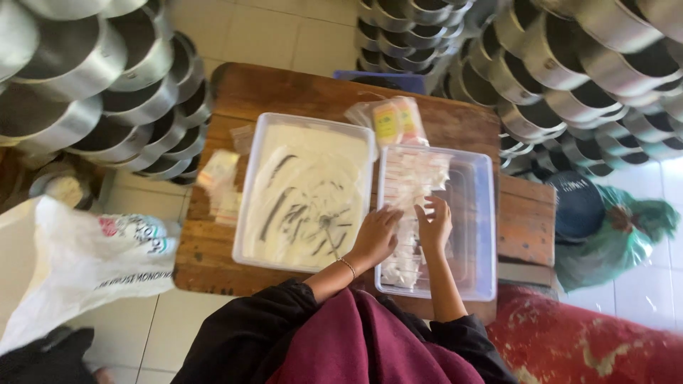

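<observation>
In the clear tub [475, 235] on the right of the wooden table [284, 89], a long row of small packets [413, 206] runs away from both hands; right hand [435, 226] and left hand [375, 237] rest on it with fingers spread, gripping nothing

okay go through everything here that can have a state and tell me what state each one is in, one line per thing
left hand: open, fingers resting on the packets
right hand: open, touching the packets
small packets: stacked in rows, filling the left part of the clear container
clear container: lidless, right part bare
white tray: uncovered, holding white paste with streaks
metal pots: stacked, tipped on their sides
white plastic bag: crumpled
</observation>
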